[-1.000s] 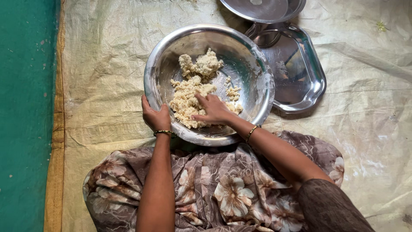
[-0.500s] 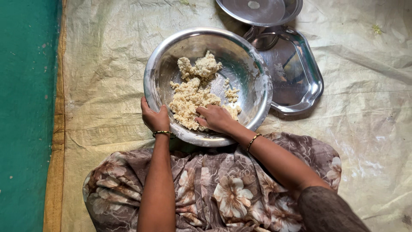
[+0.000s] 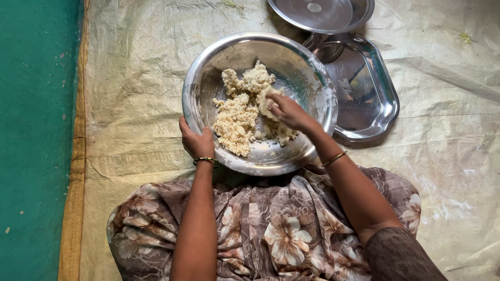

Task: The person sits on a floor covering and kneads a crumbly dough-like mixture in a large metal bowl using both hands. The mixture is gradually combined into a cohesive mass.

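Home setting, floor-level cooking spot: person sits on a pale woven plastic mat over a green floor, floral cloth across the lap. Steel bowl w/ crumbly dough, steel tray & lid beside it.

A steel bowl of crumbly dough is gripped at its near rim by the left hand. A lump of dough is pressed by the right hand inside the bowl. A steel tray is seen just beside it on a pale sheet.
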